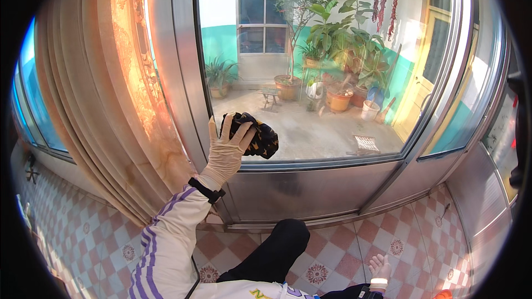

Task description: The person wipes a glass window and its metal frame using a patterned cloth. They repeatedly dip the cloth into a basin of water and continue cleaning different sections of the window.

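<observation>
In a pale rubber glove, my left hand (226, 149) holds a bunched black cloth (261, 139) with gold star shapes. The cloth is at the lower left of a large glass pane (299, 133), seemingly against it, close to the metal frame (185, 62). The forefinger side of the hand covers part of the cloth. Down at the lower right, my right hand (379, 265) hangs over the tiled floor, also gloved. Its fingers are loosely curled and apart, with nothing in them.
A beige curtain (95, 104) hangs just left of the frame. Below the pane is a metal panel (307, 193), with my bent knee (291, 232) in front. An orange object (443, 294) shows at the bottom right. Potted plants (336, 50) and a small stool (270, 97) stand beyond the glass.
</observation>
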`<control>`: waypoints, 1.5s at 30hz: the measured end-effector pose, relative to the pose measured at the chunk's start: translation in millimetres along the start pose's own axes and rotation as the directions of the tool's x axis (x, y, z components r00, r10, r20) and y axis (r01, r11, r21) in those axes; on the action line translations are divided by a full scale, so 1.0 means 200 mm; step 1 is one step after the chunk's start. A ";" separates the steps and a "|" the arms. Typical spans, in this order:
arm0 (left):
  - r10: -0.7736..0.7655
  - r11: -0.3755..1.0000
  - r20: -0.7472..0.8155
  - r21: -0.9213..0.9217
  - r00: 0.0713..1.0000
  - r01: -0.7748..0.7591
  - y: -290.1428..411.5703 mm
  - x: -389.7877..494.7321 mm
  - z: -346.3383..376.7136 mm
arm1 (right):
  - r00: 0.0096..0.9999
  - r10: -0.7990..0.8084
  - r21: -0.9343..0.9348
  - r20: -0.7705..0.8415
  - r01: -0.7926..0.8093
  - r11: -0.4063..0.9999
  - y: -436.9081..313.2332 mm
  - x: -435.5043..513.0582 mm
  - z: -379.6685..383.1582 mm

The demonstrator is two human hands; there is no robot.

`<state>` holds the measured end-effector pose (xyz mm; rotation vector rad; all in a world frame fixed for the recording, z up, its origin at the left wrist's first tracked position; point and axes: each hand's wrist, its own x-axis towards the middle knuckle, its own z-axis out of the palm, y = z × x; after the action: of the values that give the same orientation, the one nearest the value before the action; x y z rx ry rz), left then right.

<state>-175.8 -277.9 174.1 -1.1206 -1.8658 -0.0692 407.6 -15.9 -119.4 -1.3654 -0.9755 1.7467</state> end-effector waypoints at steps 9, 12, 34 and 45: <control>-0.122 0.992 -0.399 -0.060 0.909 0.106 -0.31 0.57 -0.40 | 0.998 0.063 -0.193 0.015 -0.059 0.979 0.08 0.11 0.06; -0.115 0.985 -0.618 0.029 0.778 0.170 -0.56 0.92 -0.64 | 0.994 0.105 -0.176 0.015 -0.101 0.979 0.12 0.17 0.07; 0.097 0.980 -0.473 -0.108 0.876 -0.167 0.16 1.21 -0.39 | 1.000 0.002 -0.340 -0.005 -0.003 0.941 0.06 -0.04 0.20; 0.653 0.755 0.263 -0.163 0.710 -0.635 0.62 0.26 0.11 | 1.000 0.012 -0.321 -0.021 -0.018 0.947 0.04 -0.05 0.19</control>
<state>-108.8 -160.8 152.1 -1.8622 -1.6214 0.4830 372.3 -32.7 -115.9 -1.5901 -1.2859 1.6314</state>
